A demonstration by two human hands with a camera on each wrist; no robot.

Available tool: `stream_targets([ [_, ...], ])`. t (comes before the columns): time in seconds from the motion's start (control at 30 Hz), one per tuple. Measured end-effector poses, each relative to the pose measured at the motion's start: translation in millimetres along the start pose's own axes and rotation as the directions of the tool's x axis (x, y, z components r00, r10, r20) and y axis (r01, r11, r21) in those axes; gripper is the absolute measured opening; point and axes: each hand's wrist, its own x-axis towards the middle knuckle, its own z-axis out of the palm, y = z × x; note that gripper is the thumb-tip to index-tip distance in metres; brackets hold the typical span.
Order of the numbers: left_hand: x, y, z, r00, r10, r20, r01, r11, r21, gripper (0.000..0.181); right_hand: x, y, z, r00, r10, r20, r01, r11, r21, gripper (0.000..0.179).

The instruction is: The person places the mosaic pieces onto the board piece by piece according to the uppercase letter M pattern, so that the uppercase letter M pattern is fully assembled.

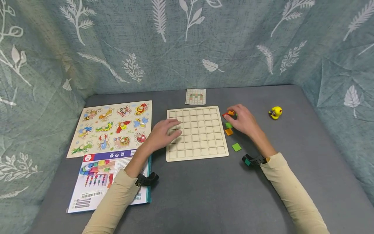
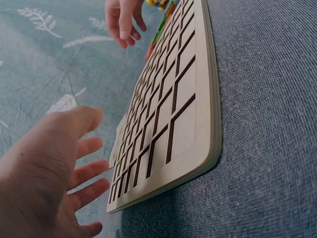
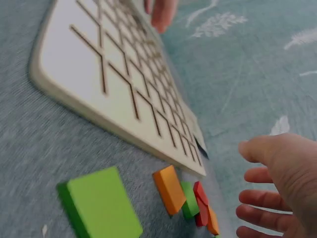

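A pale wooden grid board (image 1: 197,134) lies flat, its square recesses bare. My left hand (image 1: 162,135) hovers over its left edge, fingers loosely extended and holding nothing, as the left wrist view also shows. Just past the board's right edge, my right hand (image 1: 244,121) is above several small coloured tiles, its fingers spread and apart from them in the right wrist view. These include a green square tile (image 3: 105,204), an orange tile (image 3: 169,190), a smaller-looking green tile (image 3: 189,200) and red pieces (image 3: 201,204). My right fingers partly hide the far tiles in the head view.
A small card (image 1: 195,97) with a printed grid pattern lies behind the board. On the left, an insect peg puzzle (image 1: 117,125) borders a printed box (image 1: 79,182) beneath my left forearm. A yellow duck toy (image 1: 275,112) stands at the right.
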Motion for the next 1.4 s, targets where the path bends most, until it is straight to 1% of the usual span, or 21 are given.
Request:
stream_targets([
  [0.1, -0.5, -0.9, -0.8, 1.0, -0.017, 0.006, 0.017, 1.0, 0.011, 0.049, 2.6, 0, 0, 1.0, 0.028, 0.009, -0.028, 0.999, 0.03, 0.041],
  [0.2, -1.8, -1.1, -2.6, 0.998, -0.069, 0.007, 0.069, 0.997, 0.02, 0.054, 4.7, -1, 0, 0.999, 0.05, 0.015, -0.051, 0.998, 0.046, 0.04],
  [0.3, -2.6, -0.9, -4.2, 0.991, -0.134, 0.005, 0.134, 0.991, 0.011, 0.058, 6.3, -2, 0, 0.998, 0.058, 0.015, -0.059, 0.997, 0.046, 0.041],
  [0.4, -2.8, -0.3, -6.0, 0.986, -0.163, 0.017, 0.164, 0.987, -0.004, 0.061, 7.8, -3, 0, 0.998, 0.067, 0.019, -0.067, 0.997, 0.045, 0.041],
  [0.47, -2.8, -0.4, -6.0, 0.986, -0.166, 0.03, 0.166, 0.986, -0.007, 0.061, 8.7, -5, 1, 0.997, 0.073, 0.025, -0.074, 0.996, 0.044, 0.041],
  [0.7, -4.1, -0.1, -7.6, 0.989, -0.131, 0.071, 0.13, 0.991, 0.024, 0.061, 11.8, -10, 7, 0.995, 0.083, 0.054, -0.085, 0.996, 0.026, 0.041],
  [0.87, -5.2, -1.2, -7.8, 0.987, -0.133, 0.087, 0.129, 0.991, 0.041, 0.062, 13.5, -9, 10, 0.995, 0.079, 0.068, -0.081, 0.996, 0.03, 0.041],
  [1.07, -5.9, -1.3, -7.3, 0.982, -0.151, 0.112, 0.147, 0.988, 0.047, 0.066, 12.1, -6, 11, 0.997, 0.051, 0.065, -0.053, 0.998, 0.028, 0.04],
  [1.3, -6.2, -0.1, -6.9, 0.976, -0.156, 0.154, 0.152, 0.988, 0.039, 0.068, 12.6, -2, 12, 0.995, 0.046, 0.084, -0.048, 0.999, 0.01, 0.04],
  [1.4, -6.3, -0.1, -6.9, 0.976, -0.144, 0.166, 0.138, 0.989, 0.049, 0.069, 12.4, -1, 11, 0.995, 0.048, 0.085, -0.049, 0.999, 0.01, 0.041],
])
